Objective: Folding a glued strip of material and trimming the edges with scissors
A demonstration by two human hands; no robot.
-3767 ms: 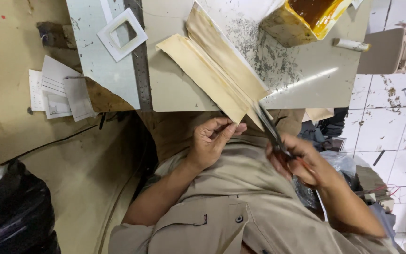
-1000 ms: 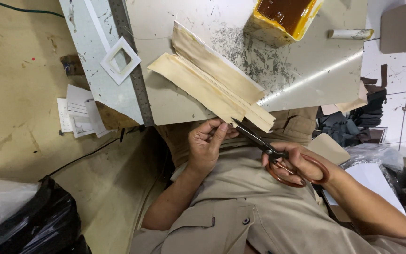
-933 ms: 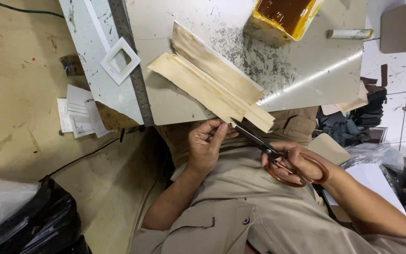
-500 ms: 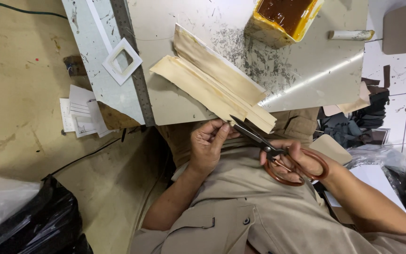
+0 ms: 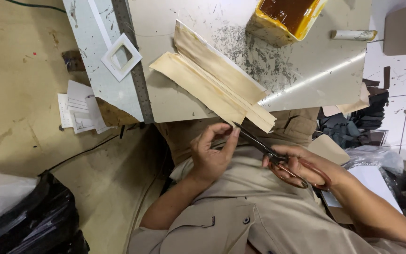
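Head view, left to right: black bag (image 5: 19, 221) low on the floor, loose papers (image 5: 78, 110), then a white square frame (image 5: 121, 57) lying on the table (image 5: 306, 80) by a metal ruler (image 5: 135, 70). Tan folded sheets (image 5: 212, 82) hang over the table's near edge. Left hand (image 5: 211, 153) is below them, fingers curled in a pinch; what it pinches is too small to tell. Right hand (image 5: 301, 165) grips scissors (image 5: 271, 153), fingers through the handles, blade tip near the left fingertips. Yellow tub (image 5: 285, 19) of brown liquid sits top right.
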